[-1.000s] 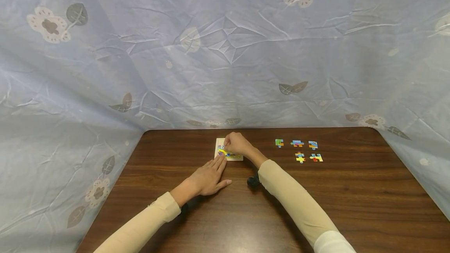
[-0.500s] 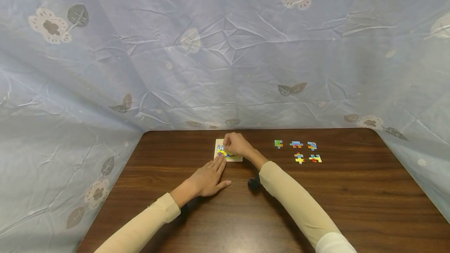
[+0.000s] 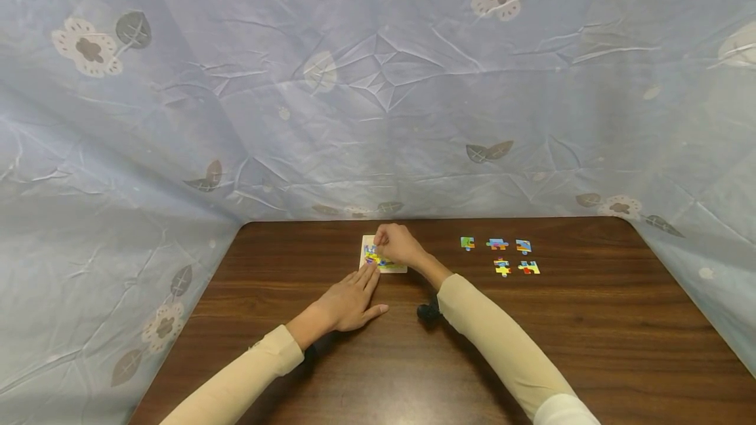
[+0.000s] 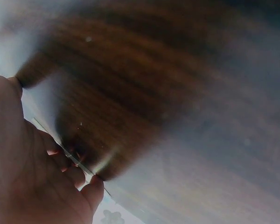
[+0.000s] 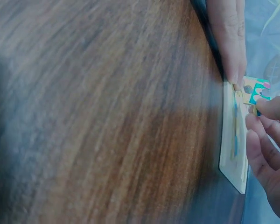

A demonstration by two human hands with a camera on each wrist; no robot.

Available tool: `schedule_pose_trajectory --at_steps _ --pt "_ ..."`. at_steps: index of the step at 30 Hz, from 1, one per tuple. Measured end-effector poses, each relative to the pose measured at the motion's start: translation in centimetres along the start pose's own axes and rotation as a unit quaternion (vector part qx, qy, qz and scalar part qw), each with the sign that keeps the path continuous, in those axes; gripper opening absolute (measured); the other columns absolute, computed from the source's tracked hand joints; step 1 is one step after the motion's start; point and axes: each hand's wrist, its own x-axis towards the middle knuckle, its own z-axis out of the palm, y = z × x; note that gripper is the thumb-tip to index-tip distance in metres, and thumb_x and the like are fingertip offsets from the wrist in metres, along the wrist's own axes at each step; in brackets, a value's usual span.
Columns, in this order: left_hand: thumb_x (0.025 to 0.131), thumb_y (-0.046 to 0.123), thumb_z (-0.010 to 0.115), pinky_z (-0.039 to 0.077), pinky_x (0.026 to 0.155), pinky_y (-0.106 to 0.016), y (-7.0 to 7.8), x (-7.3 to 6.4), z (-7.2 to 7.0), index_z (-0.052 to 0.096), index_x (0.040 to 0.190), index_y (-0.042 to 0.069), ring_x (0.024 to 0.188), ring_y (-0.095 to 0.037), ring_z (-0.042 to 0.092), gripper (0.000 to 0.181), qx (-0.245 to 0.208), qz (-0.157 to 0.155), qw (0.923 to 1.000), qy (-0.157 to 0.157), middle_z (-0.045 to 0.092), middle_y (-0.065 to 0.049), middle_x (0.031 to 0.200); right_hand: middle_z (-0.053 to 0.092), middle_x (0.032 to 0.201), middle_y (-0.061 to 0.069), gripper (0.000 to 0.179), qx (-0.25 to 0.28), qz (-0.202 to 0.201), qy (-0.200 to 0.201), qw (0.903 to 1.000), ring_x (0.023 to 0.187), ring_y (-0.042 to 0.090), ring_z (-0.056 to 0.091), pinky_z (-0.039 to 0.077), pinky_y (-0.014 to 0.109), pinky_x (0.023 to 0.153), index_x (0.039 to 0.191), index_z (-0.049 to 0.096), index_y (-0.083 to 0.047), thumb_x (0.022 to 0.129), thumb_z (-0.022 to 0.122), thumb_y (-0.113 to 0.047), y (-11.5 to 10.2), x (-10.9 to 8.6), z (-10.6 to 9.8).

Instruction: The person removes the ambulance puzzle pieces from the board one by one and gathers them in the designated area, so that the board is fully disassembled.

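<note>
At the far middle of the table lies a pale puzzle tray [image 3: 369, 239] with brightly coloured pieces in its lower part. My left hand [image 3: 345, 300] rests palm down, its straight fingertips on the tray's near edge and the thumb spread to the side. Above the tray, my right hand [image 3: 398, 244] pinches a puzzle piece [image 5: 260, 88] between thumb and fingertips. In the right wrist view the piece stands tilted over the tray, close to the left fingertips. My right hand hides part of the tray in the head view.
Several loose puzzle pieces [image 3: 497, 244] lie in two rows to the right of the tray. A small black object [image 3: 426, 312] shows beneath the right wrist. A floral cloth [image 3: 378, 149] hangs right behind the brown wooden table [image 3: 590, 320].
Both hands stay in almost the same place, the right one still holding the puzzle piece over the tray. The head view has tilted up slightly.
</note>
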Motion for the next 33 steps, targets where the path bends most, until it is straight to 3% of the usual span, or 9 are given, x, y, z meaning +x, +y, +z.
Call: schedule_pose_trajectory --at_steps 3,12,14,18,21,33 --pt "0.11 0.065 0.028 0.027 0.134 -0.045 0.0 0.0 -0.1 0.02 0.167 0.001 0.166 -0.031 0.018 0.086 0.002 0.003 1.0 0.001 0.014 -0.018 0.177 0.077 0.098 0.005 0.004 0.008 -0.007 0.014 0.9998 0.089 0.017 0.071 0.062 0.033 0.082 0.098 0.072 -0.011 0.096 0.075 -0.011 0.0 -0.2 -0.4" --pt "0.11 0.064 0.029 0.028 0.134 -0.045 0.1 -0.2 -0.1 0.021 0.167 0.0 0.166 -0.032 0.017 0.085 -0.002 0.004 1.0 0.006 0.014 -0.019 0.177 0.077 0.1 0.006 0.005 0.046 -0.004 0.024 0.9987 0.087 0.018 0.072 0.06 0.031 0.074 0.101 0.074 -0.011 0.098 0.073 -0.014 0.2 -1.7 -3.1" --pt "0.11 0.064 0.029 0.028 0.134 -0.045 0.1 -0.2 -0.1 0.02 0.167 0.0 0.166 -0.032 0.017 0.085 -0.002 0.003 1.0 0.006 0.013 -0.019 0.177 0.077 0.099 0.008 0.005 0.061 -0.002 0.024 0.9978 0.089 0.025 0.074 0.061 0.032 0.073 0.102 0.074 -0.011 0.098 0.073 -0.014 0.5 -2.0 -4.0" --pt "0.11 0.065 0.028 0.028 0.134 -0.045 0.1 -0.1 -0.1 0.019 0.167 0.001 0.166 -0.032 0.016 0.087 -0.002 0.002 1.0 0.005 0.012 -0.019 0.177 0.078 0.102 0.015 0.011 0.112 0.001 0.025 0.9935 0.093 0.039 0.077 0.066 0.048 0.08 0.108 0.073 -0.005 0.098 0.072 -0.01 1.4 -2.9 -5.7" --pt "0.11 0.066 0.026 0.027 0.134 -0.045 0.1 -0.1 0.0 0.017 0.168 0.001 0.166 -0.032 0.015 0.087 -0.004 0.001 1.0 0.001 0.011 -0.019 0.177 0.078 0.102 0.018 0.013 0.131 0.007 0.033 0.9908 0.094 0.04 0.078 0.065 0.056 0.087 0.11 0.073 -0.002 0.099 0.07 -0.007 2.1 -3.5 -7.0" --pt "0.109 0.068 0.021 0.024 0.135 -0.045 -0.1 -0.1 0.2 0.013 0.168 0.003 0.167 -0.031 0.011 0.088 -0.001 0.001 1.0 -0.004 0.006 -0.017 0.178 0.08 0.106 0.018 0.021 0.12 0.029 0.06 0.9905 0.097 0.041 0.076 0.063 0.058 0.092 0.114 0.076 -0.005 0.1 0.074 -0.02 4.7 -6.9 -12.9"
